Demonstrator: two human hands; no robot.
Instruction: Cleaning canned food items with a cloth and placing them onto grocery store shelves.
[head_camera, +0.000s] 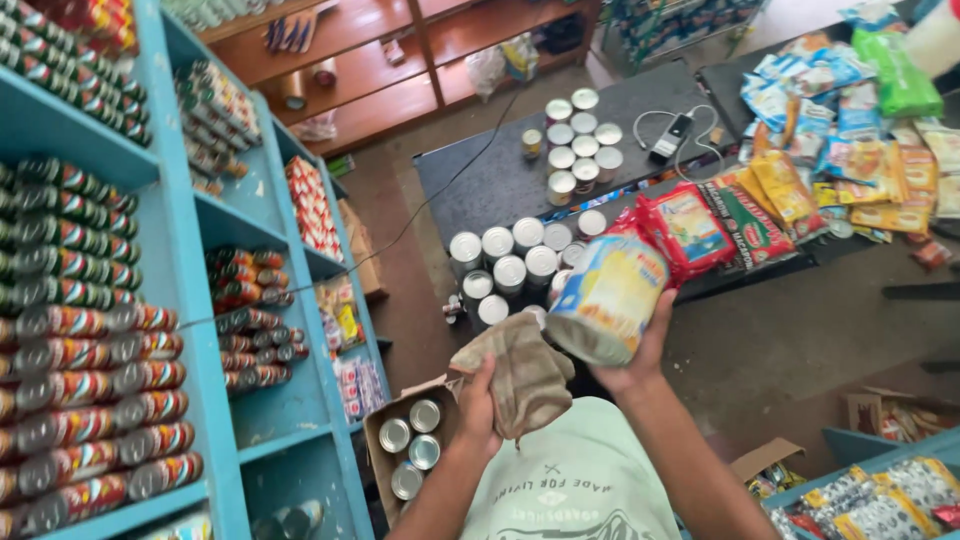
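My right hand (640, 352) grips a large tin can (607, 298) with a yellow and blue label, tilted on its side at chest height. Just left of it, my left hand (478, 408) clutches a crumpled brown cloth (520, 372), which hangs close to the can's lower end. Below my hands, an open cardboard box (378, 428) on the floor holds several silver-topped cans (412, 447). My pale green shirt fills the bottom middle.
Blue shelves (190, 250) on the left are stacked with rows of red-labelled cans. A dark table (490, 180) ahead carries clusters of silver-topped cans (510, 262), red packets (690, 228) and a phone with cable (672, 138). Colourful snack packets (860, 150) cover the right.
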